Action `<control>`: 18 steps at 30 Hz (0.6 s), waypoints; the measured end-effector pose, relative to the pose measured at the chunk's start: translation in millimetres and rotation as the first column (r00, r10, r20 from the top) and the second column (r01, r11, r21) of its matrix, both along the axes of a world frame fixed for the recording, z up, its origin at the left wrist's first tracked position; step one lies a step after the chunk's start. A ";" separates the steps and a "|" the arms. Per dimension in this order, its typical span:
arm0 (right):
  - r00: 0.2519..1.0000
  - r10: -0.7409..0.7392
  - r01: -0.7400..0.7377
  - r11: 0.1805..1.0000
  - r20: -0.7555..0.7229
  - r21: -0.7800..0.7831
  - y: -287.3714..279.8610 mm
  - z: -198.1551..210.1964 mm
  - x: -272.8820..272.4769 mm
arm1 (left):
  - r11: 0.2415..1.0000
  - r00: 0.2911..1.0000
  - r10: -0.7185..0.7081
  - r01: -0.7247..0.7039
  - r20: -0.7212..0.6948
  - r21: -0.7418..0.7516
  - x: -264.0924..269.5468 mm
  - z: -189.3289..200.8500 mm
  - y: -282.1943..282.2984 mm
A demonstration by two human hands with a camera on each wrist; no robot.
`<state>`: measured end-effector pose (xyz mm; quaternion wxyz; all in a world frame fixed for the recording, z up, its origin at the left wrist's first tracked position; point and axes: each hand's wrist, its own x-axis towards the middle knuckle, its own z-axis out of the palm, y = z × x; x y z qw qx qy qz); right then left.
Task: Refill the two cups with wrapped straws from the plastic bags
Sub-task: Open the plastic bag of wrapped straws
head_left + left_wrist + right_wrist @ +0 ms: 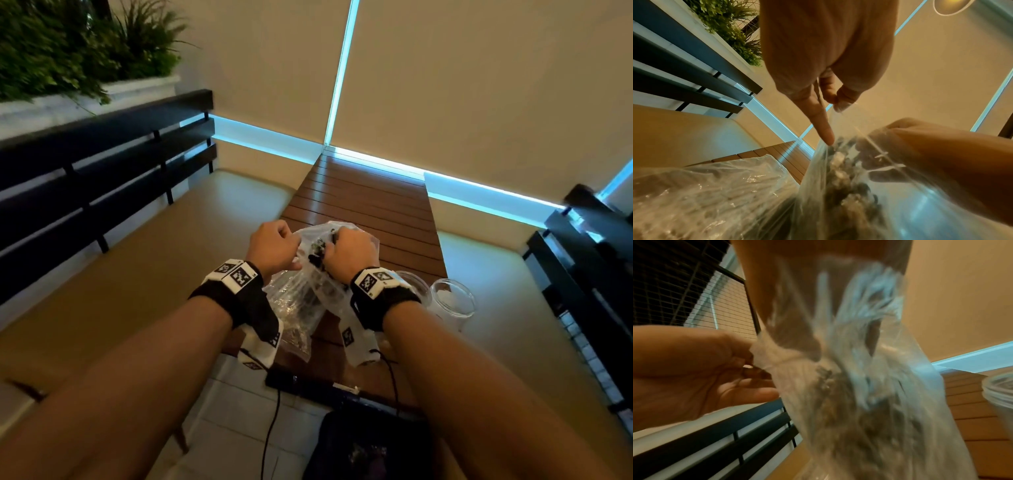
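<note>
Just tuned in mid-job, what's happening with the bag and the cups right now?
The person is working a clear plastic bag of wrapped straws over the slatted wooden table. The left hand pinches the bag's edge to hold the mouth open, while the right hand is at the mouth, its fingers curled in among the straws. The two clear cups stand on the table to the right; no straws show in them.

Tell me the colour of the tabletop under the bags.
Reddish-brown wooden slats: the tabletop shows best in the head view, beyond the plastic bag.
</note>
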<state>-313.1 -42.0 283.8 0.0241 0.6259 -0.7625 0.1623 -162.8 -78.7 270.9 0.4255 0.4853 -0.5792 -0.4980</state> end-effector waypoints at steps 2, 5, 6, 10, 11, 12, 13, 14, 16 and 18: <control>0.998 -0.049 0.050 0.998 0.033 -0.029 -2.2 -2.5 -5.3 | 0.999 1.000 0.002 -0.002 0.001 -0.033 0.5 -3.6 -0.8; 0.980 -0.051 0.056 0.998 0.194 -0.020 1.7 -5.4 -5.5 | 0.998 1.000 -0.009 0.010 0.030 -0.054 0.2 -7.8 -2.7; 0.976 -0.020 0.024 1.000 0.219 -0.018 3.2 -7.7 -3.6 | 0.998 0.999 -0.013 0.015 0.044 -0.059 -0.1 -9.0 -3.4; 0.986 0.106 -0.110 0.993 -0.125 -0.031 4.3 -11.4 5.3 | 0.992 0.988 -0.021 0.040 0.153 -0.121 -0.2 -10.9 -5.0; 0.981 0.135 -0.138 0.990 -0.136 -0.018 1.9 -10.1 6.8 | 0.989 0.984 -0.030 0.055 0.178 -0.137 0.7 -11.0 -4.9; 0.982 0.158 -0.159 0.987 -0.108 0.002 1.9 -5.9 9.4 | 0.987 0.982 -0.042 0.069 0.187 -0.142 1.6 -11.3 -5.1; 0.991 0.122 -0.119 0.992 -0.056 0.049 1.6 -0.6 12.0 | 0.987 0.983 -0.051 0.076 0.174 -0.141 2.1 -12.2 -5.6; 0.998 0.066 -0.066 0.995 0.007 0.070 0.8 4.1 11.5 | 0.988 0.986 -0.058 0.079 0.154 -0.134 2.1 -13.5 -6.6; 0.998 -0.037 0.029 0.991 0.059 0.133 -5.2 8.0 9.1 | 0.989 0.989 -0.059 0.077 0.138 -0.126 1.3 -13.5 -6.5; 0.993 -0.087 0.067 0.973 0.081 0.222 -10.9 5.6 10.6 | 0.988 0.989 -0.055 0.074 0.137 -0.135 -0.2 -15.2 -5.8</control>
